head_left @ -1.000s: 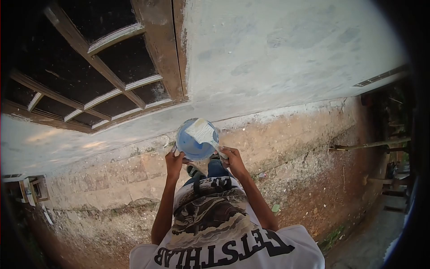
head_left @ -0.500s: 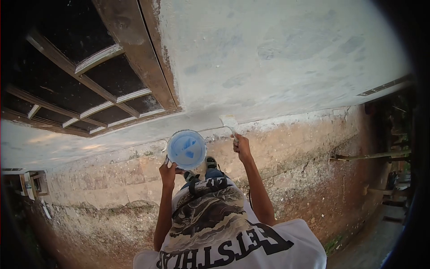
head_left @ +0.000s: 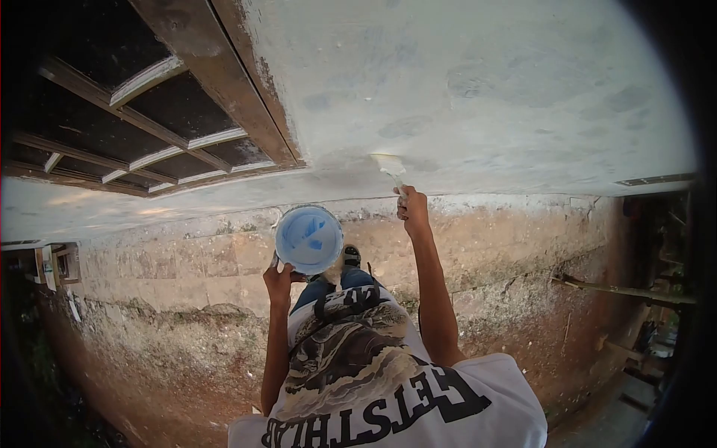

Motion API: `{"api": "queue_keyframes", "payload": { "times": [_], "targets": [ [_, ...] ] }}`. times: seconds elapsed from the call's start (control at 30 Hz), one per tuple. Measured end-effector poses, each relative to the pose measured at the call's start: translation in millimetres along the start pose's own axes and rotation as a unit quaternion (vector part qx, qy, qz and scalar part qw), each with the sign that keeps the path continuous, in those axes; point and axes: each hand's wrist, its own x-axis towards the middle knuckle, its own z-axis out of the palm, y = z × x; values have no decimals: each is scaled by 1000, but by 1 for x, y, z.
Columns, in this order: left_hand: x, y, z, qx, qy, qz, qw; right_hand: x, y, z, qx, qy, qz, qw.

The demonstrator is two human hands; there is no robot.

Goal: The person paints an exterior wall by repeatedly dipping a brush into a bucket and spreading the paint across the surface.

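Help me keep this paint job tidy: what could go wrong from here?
The brush in the right hand is close to the brown window frame, so a stray stroke could smear it. The left hand holds the blue bucket at one edge, above a shoe; a tilt might spill paint.

The pale-bristled paintbrush (head_left: 390, 166) lies against the wall (head_left: 485, 89), the round blue-stained bucket (head_left: 308, 239) open below-left of it.

Left hand (head_left: 278, 278): holds blue bucket (head_left: 308, 239). Right hand (head_left: 412, 209): paintbrush (head_left: 390, 166) pressed to grey wall (head_left: 485, 89), beside wooden window frame (head_left: 224, 82).
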Motion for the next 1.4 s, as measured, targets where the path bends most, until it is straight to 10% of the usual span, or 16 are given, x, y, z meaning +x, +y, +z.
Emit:
{"api": "queue_keyframes", "payload": {
  "times": [0.37,0.83,1.17,1.27,1.4],
  "targets": [
    [-12,-16,9,-20,27,22,999,87,28,15,-82,16,27,996],
    [-16,-22,34,-41,21,52,998,-55,-27,-29,-130,-66,54,988],
    [-16,12,67,-33,4,93,995,-122,-16,-18,-263,-151,-135,943],
    [-7,4,64,23,3,98,995,-112,19,-16,-506,-158,-323,784],
    [-11,9,67,59,-9,101,993,-105,48,17,-703,-106,-346,612]
  ]
}}
